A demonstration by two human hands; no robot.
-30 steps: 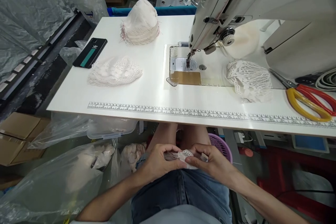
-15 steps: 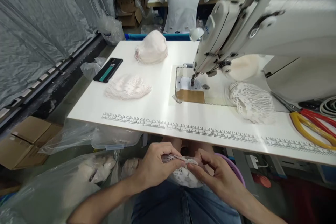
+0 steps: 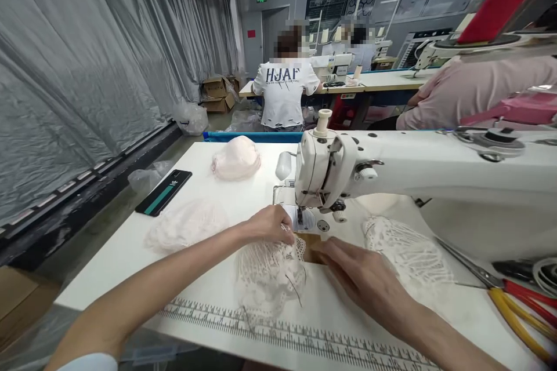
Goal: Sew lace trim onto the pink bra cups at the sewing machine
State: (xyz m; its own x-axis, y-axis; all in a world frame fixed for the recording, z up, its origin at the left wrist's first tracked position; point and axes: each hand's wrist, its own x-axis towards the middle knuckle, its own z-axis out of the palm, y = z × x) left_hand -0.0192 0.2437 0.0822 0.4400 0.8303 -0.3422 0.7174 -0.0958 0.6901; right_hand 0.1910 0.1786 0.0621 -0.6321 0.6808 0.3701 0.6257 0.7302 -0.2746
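Observation:
My left hand (image 3: 272, 224) is closed on the upper edge of a white lace piece (image 3: 270, 278), just in front of the sewing machine's needle and presser foot (image 3: 300, 215). The lace drapes toward me over the table, with loose dark threads on it. My right hand (image 3: 352, 261) is at the right of the lace, fingers pressed together over the brown patch (image 3: 310, 246) on the machine bed. Whatever its fingertips pinch is hidden. The white sewing machine (image 3: 413, 162) extends to the right.
More lace (image 3: 409, 249) lies right of my right hand, near scissors with red and yellow handles (image 3: 517, 313). At left are a pale lace piece (image 3: 187, 223), a pale cup-shaped stack (image 3: 237, 159) and a phone (image 3: 164, 192). A printed ruler (image 3: 278, 333) runs along the front edge. People sit beyond.
Both hands have risen from my lap to the machine bed, bringing the lace up onto the table by the needle. The view has tilted upward.

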